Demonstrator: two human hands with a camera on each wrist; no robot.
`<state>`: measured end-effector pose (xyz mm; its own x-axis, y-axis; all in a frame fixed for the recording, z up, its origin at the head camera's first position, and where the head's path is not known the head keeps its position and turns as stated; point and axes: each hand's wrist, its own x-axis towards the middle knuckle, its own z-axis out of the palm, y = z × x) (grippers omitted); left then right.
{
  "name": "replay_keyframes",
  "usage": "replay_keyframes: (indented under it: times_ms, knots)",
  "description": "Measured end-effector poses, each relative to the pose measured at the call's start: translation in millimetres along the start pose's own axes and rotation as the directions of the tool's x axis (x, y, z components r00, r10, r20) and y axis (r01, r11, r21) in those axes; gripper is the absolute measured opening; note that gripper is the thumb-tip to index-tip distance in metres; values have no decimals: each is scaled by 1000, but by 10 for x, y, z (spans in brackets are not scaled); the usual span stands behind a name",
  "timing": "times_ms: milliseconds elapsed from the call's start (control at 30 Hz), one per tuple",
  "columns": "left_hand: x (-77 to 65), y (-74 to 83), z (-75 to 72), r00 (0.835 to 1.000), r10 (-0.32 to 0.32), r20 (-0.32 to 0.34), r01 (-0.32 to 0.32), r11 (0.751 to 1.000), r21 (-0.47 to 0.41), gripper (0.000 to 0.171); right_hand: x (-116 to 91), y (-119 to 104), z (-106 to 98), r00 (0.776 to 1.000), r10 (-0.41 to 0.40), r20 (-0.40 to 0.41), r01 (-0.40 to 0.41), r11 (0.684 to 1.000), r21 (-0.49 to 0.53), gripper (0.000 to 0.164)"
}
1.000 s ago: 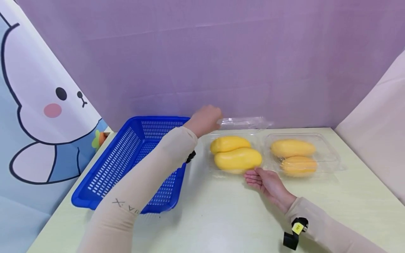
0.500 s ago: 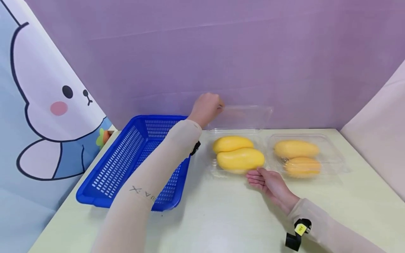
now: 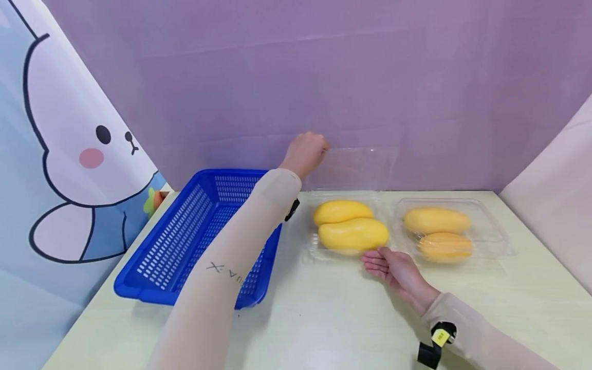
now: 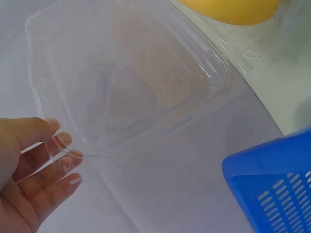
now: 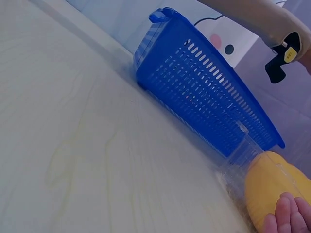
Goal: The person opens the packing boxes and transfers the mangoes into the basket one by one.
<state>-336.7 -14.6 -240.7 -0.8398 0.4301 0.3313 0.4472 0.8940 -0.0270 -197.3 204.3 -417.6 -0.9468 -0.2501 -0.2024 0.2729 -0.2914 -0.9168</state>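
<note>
In the head view, two yellow mangoes (image 3: 353, 234) lie side by side in a clear plastic clamshell box (image 3: 319, 252). Its transparent lid (image 3: 351, 167) is raised nearly upright at the back, against the purple cloth. My left hand (image 3: 306, 153) pinches the lid's corner tab between thumb and fingers, as the left wrist view shows with the lid (image 4: 121, 73) spread beyond the hand. My right hand (image 3: 398, 272) lies palm turned up at the box's front right corner, fingers loosely extended against it. Part of those fingers (image 5: 286, 213) shows before a mango (image 5: 267, 187) in the right wrist view.
A blue perforated basket (image 3: 148, 293) stands to the left, partly behind my left arm. Right of the box sits a second clear box (image 3: 490, 231), closed, with two yellow-orange mangoes (image 3: 437, 220) inside. Purple cloth (image 3: 277, 77) hangs behind the table.
My left hand has risen, swinging the lid up from a low slant to nearly upright. The right hand has kept its place at the box corner. The head view has shifted slightly.
</note>
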Motion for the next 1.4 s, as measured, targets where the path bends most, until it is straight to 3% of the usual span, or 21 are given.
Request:
replay_keyframes:
  times_ms: [200,467,633,800,1000,1167,1400]
  knots:
    - [18,-38,32,998,-55,35,54,998,14,27,20,26,23,1000,19,14,-20,1000,20,43]
    - [49,-164,118,994,-93,-56,95,994,46,26,52,47,41,1000,12,7,-12,1000,16,42]
    - [75,-207,146,992,-117,-55,121,990,67,24,75,41,50,1000,20,11,-20,1000,17,44]
    - [96,-219,175,993,-115,9,113,987,114,22,85,32,39,1000,16,11,-17,1000,18,43]
    - [114,-235,227,984,-106,140,87,987,136,49,86,53,33,1000,26,4,-26,999,30,43]
    - [103,-222,249,982,-87,167,63,987,145,58,88,60,35,1000,25,-11,-25,999,33,42]
    - [79,-177,211,984,-42,173,19,991,135,58,87,62,50,1000,19,-19,-19,999,29,42]
